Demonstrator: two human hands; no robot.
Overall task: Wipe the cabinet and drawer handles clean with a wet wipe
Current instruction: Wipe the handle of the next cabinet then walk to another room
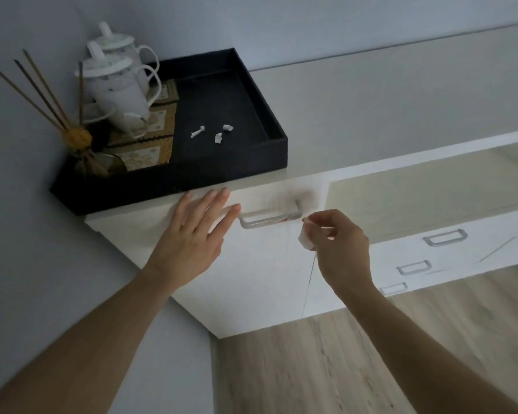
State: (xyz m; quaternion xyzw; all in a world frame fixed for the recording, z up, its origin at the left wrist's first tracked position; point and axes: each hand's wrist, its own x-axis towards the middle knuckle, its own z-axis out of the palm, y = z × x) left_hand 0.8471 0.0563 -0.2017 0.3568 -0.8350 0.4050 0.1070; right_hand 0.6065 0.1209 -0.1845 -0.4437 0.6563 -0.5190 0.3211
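Against the left wall stood a white cabinet (260, 279), its handle (269, 218) running left to right near the top edge, reddish smears around its right end. On top sat a black tray (231, 162) with two lidded cups (117, 85), a reed diffuser (81, 138) and three paper scraps (219, 138). A left hand (192, 237) lay flat, fingers spread, just left of the handle. A right hand (341, 246) pinched a crumpled wipe (305, 242) at the handle's right end.

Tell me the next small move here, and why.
Probably press the wipe in the right hand onto the handle's right end and rub: a reddish mark shows there, the wipe sits just beside it, and the left hand lies flat on the cabinet front.
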